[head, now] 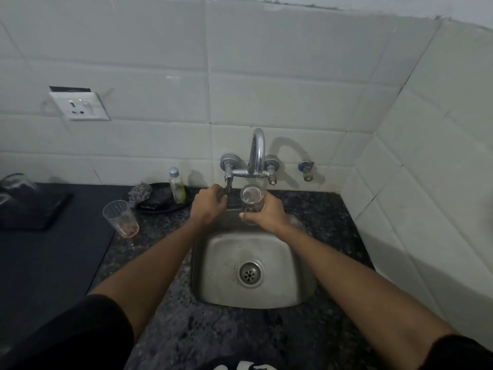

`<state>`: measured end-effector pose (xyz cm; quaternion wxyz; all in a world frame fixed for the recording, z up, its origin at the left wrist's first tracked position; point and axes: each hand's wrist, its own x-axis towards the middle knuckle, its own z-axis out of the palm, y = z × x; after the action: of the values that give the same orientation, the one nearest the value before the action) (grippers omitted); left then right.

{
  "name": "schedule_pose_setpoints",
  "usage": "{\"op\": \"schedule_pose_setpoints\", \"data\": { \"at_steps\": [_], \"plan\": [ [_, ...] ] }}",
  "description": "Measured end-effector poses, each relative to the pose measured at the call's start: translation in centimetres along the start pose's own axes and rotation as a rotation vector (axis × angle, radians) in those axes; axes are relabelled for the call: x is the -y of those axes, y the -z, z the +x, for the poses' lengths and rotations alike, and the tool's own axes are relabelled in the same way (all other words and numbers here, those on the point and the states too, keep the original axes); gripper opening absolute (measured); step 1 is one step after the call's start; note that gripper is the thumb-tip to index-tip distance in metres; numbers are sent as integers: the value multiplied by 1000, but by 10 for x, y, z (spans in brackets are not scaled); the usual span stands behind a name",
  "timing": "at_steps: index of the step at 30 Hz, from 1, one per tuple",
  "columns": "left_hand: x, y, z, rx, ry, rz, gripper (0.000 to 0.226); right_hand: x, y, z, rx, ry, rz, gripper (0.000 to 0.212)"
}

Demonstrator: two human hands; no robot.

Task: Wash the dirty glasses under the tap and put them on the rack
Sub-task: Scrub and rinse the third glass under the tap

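My right hand (268, 213) grips a clear glass (251, 202) upright under the spout of the chrome tap (256, 153), above the back of the steel sink (286, 265). My left hand (209, 204) holds the tap's left handle (228, 182), fingers curled round it. I cannot tell whether water is running. A second clear glass (121, 218) with reddish residue at its bottom stands on the counter left of the sink. Another glass (17, 184) sits on a dark rack (40, 209) at the far left, partly cut off.
A black dish (160, 198) behind the dirty glass carries a scrubber and a small bottle (177, 185). A second valve (306, 169) sticks out of the tiled wall at right. A wall socket (80, 106) is up left. Speckled granite counter (328, 209) surrounds the sink.
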<state>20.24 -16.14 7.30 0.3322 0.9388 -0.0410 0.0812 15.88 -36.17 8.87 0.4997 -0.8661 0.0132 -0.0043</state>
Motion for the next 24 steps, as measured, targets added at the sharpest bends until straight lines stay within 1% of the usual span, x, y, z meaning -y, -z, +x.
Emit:
{"op": "schedule_pose_setpoints", "data": {
  "at_steps": [2,6,9,12,15,19,22,24],
  "plan": [
    [0,2,-3,6,-10,3,29,-1,-4,-2,-57,18,16,65],
    [1,5,-11,6,-44,9,30,2,-9,-4,-45,-8,27,64],
    [3,6,-16,12,-52,21,31,5,-12,-5,-99,26,19,61],
    [6,6,-20,3,-56,52,34,7,-16,-5,-101,7,1,62],
    [5,9,-22,-13,-56,45,34,6,-18,-4,-159,7,-4,62],
    [6,10,-24,-33,-61,56,32,6,-19,-4,-131,-41,-53,62],
    [6,11,-24,-47,-40,49,36,3,-21,-4,-178,-49,-57,64],
    [9,11,-25,-43,-29,59,38,2,-23,-5,-165,-72,-69,64]
  ]
}}
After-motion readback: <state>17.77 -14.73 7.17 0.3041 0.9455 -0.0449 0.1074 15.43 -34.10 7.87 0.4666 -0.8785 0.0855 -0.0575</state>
